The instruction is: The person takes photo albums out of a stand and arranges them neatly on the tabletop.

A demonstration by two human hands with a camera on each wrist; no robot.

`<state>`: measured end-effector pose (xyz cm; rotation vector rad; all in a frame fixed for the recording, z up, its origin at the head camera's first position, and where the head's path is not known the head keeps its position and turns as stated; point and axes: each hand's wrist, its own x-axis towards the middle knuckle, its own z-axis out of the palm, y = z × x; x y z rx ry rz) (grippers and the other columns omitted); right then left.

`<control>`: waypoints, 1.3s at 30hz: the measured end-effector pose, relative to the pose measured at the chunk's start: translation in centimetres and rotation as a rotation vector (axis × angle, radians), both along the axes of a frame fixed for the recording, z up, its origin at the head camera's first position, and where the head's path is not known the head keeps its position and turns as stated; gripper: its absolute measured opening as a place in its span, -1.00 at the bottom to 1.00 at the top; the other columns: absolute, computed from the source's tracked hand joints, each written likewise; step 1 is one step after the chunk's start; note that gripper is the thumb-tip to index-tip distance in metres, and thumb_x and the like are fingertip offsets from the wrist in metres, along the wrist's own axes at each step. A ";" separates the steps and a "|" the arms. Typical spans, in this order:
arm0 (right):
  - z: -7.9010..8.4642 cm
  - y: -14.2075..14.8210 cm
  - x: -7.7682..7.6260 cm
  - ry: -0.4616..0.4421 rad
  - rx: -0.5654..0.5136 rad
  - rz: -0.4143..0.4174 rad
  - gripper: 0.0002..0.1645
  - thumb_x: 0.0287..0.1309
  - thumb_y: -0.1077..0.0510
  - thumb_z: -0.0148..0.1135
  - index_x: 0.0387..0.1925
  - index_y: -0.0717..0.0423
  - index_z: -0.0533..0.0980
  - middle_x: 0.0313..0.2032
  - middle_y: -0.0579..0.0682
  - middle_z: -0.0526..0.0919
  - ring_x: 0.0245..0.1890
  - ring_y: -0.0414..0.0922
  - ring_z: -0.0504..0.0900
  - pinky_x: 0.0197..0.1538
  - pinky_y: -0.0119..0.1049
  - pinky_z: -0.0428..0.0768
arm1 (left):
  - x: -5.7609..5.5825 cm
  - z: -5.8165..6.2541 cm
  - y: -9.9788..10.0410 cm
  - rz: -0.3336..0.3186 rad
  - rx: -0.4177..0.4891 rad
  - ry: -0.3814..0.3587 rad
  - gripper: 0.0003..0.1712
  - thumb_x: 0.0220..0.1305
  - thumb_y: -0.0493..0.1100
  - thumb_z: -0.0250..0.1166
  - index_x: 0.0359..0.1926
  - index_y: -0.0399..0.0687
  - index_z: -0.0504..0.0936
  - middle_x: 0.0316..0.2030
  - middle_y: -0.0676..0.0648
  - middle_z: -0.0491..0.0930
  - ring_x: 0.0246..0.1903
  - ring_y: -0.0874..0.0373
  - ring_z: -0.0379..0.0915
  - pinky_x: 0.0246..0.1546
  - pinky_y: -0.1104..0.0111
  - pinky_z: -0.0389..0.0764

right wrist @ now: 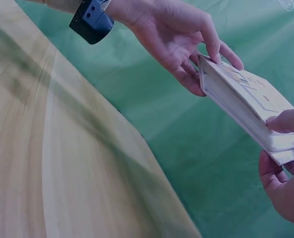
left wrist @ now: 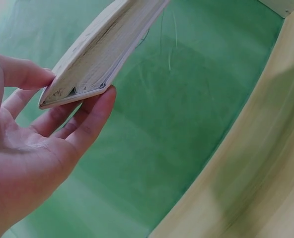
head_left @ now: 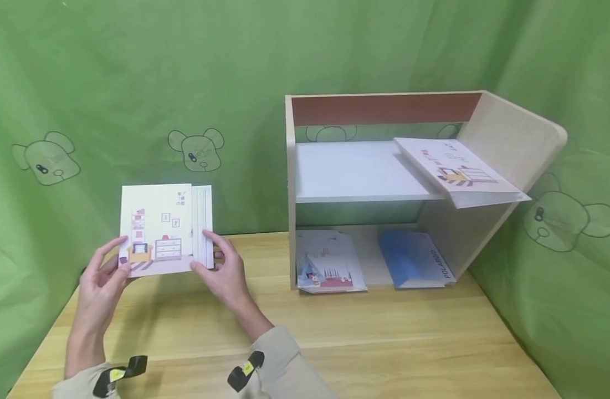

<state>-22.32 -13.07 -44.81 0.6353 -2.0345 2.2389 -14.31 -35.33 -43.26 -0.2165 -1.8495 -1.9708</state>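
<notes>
A white photo album (head_left: 155,227), its cover printed with a chair, a chest of drawers and small pictures, is held up over the left of the table. My left hand (head_left: 102,280) grips its lower left corner. On the right side, my right hand (head_left: 227,271) pinches the lower edge between thumb and fingers. A strip of pages or back cover shows beyond the front cover there. The left wrist view shows the page edges of the album (left wrist: 105,54) above my left hand (left wrist: 42,129). Both hands hold the album (right wrist: 251,109) in the right wrist view.
A wooden two-level shelf (head_left: 290,221) stands at the right. A similar white album (head_left: 454,166) lies tilted on its upper level, jutting past the front edge. Below lie a white illustrated album (head_left: 329,260) and a blue one (head_left: 414,260) marked POLAROID. Green curtain (head_left: 255,55) surrounds the table.
</notes>
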 end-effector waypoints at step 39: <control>-3.9 -2.0 -0.9 -0.258 0.215 -0.107 -0.22 -0.02 0.16 0.59 0.26 -0.36 0.55 0.02 -0.23 0.61 -0.09 -0.23 0.55 -0.18 -0.37 0.64 | -1.1 -4.2 -1.7 -0.010 0.089 -0.244 -0.33 0.55 -0.36 0.05 0.59 0.02 0.18 0.42 -0.38 0.20 0.05 0.29 0.58 0.10 0.49 0.60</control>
